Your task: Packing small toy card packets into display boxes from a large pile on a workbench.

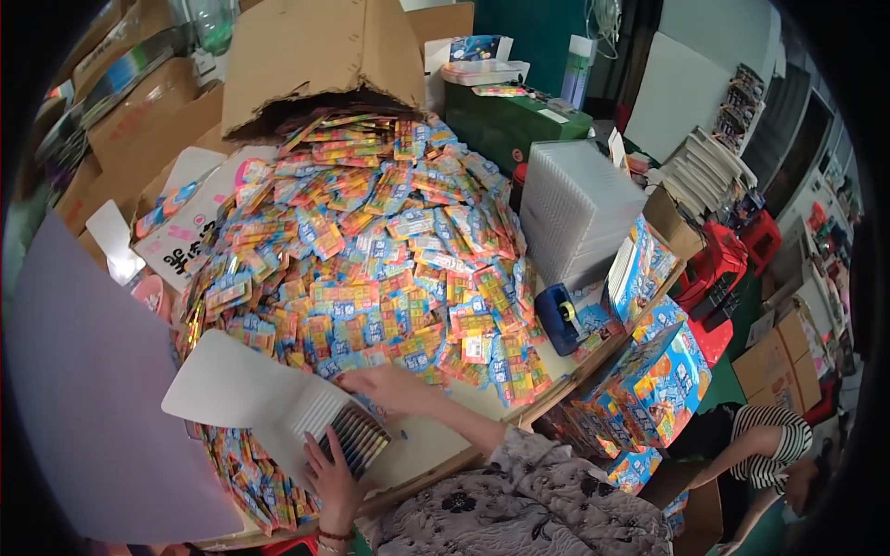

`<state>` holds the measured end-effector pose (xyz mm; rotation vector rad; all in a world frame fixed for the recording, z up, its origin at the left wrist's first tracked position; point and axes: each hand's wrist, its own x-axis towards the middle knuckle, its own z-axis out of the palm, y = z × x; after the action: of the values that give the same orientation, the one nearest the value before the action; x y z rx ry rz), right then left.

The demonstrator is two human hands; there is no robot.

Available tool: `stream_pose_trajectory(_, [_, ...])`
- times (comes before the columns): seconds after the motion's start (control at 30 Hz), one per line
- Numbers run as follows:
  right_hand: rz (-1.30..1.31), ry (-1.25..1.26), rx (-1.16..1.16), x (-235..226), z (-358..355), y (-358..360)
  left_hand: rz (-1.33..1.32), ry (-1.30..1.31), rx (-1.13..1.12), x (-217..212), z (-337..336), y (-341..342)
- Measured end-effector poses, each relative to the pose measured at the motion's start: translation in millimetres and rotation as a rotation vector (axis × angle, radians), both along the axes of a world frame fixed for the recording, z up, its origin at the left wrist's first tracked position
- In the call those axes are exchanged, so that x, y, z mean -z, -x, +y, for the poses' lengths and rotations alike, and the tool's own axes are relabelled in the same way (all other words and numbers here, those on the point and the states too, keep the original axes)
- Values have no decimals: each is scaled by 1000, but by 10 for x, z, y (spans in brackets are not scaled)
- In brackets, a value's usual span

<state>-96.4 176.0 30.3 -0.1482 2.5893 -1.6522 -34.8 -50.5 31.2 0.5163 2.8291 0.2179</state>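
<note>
Take the open white box (278, 422) as the middle of your clock; it lies on the table (426, 451) just ahead of you. Your left hand (336, 486) is at its 6 o'clock, fingers spread at the near edge of the row of crayons (362, 439); whether they press on them you cannot tell from here. The lid (222, 378) lies folded back toward 10. Your right hand (394, 387) is between 1 and 2, just beyond the row; its fingers point to 10, and you cannot tell whether they pinch anything. Beyond, from 11 to 1, spreads a big heap of colorful packets (371, 250). At 2 sits a blue tape dispenser (558, 320), with a stack of clear plastic trays (575, 208) behind it. At 3, well apart, a person in a striped top (774, 440) bends over. Farthest at 12, a torn-edged cardboard carton (320, 60) opens onto the heap.
</note>
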Motion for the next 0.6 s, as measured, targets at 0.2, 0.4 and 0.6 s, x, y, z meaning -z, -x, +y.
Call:
stream_pose_trajectory(0.2, [438, -342, 915, 281, 1909, 72, 175, -3, 156, -428, 277, -63])
stream_pose_trajectory(0.4, [248, -811, 772, 413, 2849, 342, -282, -966, 291, -308, 1606, 265])
stream_pose_trajectory(0.6, [92, -1153, 686, 525, 3117, 666, -329, -1200, 21, 451, 3304, 1213])
